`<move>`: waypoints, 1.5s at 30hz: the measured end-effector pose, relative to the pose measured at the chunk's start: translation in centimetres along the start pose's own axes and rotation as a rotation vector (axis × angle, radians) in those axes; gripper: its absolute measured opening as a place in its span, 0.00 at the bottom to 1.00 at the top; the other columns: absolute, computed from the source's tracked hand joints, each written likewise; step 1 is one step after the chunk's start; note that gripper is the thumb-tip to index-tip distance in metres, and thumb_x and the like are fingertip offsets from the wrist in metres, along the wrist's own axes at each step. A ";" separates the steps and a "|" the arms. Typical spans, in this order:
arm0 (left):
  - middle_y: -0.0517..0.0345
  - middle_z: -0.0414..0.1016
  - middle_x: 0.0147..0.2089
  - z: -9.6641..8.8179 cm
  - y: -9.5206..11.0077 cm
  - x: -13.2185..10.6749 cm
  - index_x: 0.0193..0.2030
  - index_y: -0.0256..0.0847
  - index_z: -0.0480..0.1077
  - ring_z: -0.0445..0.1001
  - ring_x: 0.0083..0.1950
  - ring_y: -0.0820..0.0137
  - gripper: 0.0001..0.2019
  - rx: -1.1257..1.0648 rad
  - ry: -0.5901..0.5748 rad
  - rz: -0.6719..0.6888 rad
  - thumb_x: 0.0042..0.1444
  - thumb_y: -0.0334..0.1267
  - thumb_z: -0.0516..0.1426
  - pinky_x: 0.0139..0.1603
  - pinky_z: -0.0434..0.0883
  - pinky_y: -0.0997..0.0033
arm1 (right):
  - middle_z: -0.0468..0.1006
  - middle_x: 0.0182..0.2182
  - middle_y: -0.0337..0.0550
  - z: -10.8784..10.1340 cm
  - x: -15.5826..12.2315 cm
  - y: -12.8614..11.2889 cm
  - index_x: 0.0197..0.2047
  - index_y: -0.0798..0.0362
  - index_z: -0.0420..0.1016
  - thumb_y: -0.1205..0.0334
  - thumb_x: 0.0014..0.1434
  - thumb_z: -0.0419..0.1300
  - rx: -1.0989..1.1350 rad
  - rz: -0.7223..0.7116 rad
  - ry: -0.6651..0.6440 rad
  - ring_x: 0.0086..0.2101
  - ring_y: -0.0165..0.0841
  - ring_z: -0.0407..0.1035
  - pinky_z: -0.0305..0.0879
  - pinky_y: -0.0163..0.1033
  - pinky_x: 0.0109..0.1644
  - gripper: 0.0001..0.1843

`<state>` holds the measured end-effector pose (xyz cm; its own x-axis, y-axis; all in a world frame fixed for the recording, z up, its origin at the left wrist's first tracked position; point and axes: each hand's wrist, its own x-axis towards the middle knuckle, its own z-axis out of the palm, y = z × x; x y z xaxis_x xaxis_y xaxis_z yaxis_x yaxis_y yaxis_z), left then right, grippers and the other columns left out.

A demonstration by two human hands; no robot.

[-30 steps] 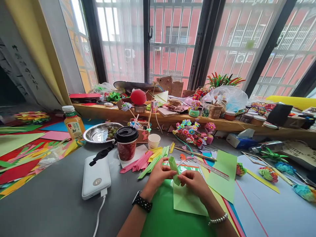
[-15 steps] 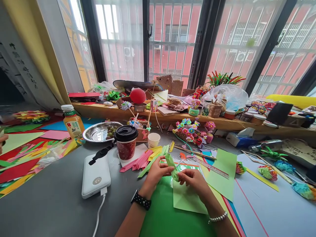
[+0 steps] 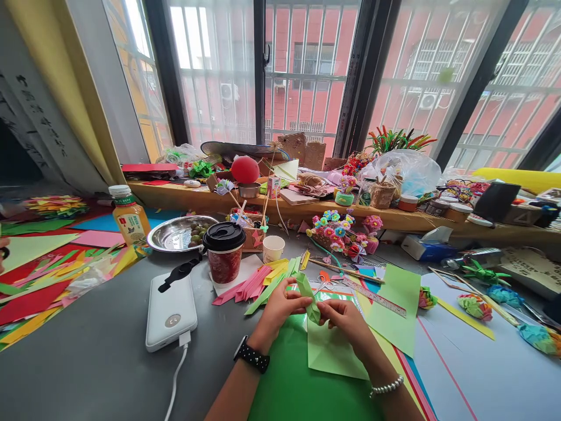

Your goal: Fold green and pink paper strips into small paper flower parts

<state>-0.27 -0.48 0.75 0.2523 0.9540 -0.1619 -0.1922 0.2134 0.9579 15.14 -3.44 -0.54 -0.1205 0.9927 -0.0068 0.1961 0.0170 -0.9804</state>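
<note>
A folded strip of light green paper (image 3: 305, 286) is held between both hands, tilted, above the work surface. My left hand (image 3: 281, 305) pinches its left side with thumb and fingers. At the lower right end, my right hand (image 3: 342, 320) grips it with thumb and forefinger. Below the right hand lies a light green paper sheet (image 3: 335, 356) with faint creases, on a glossy green mat (image 3: 284, 380). Pink folded paper strips (image 3: 249, 285) and green and yellow ones fan out beyond the left hand. Scissors (image 3: 323, 285) lie just past the fingers, partly hidden.
On the left stand a white power bank (image 3: 170, 313) with a cable, a lidded cup (image 3: 223, 254), a metal dish (image 3: 164, 237) and a juice bottle (image 3: 130, 216). A pink ruler (image 3: 377, 297) and green sheet (image 3: 401, 310) lie right. Another person's hand (image 3: 3, 248) shows at the left edge.
The folded green paper has turned slightly in the fingers, its lower end now showing more broadly. Both hands keep nearly the same place. The other person's hand at the left edge has shifted slightly.
</note>
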 end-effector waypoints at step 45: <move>0.58 0.73 0.27 -0.4 -0.9 1.0 0.46 0.35 0.58 0.74 0.31 0.66 0.34 -0.073 0.114 0.032 0.30 0.35 0.67 0.31 0.71 0.70 | 0.76 0.21 0.43 -0.1 0.2 0.4 0.24 0.56 0.75 0.45 0.46 0.58 -0.071 0.013 -0.009 0.24 0.32 0.69 0.56 0.32 0.23 0.20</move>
<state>-0.22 0.33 -0.35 0.1365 0.9775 -0.1609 -0.2677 0.1928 0.9440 15.31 -3.26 -0.96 -0.1264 0.9917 -0.0217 0.2659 0.0128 -0.9639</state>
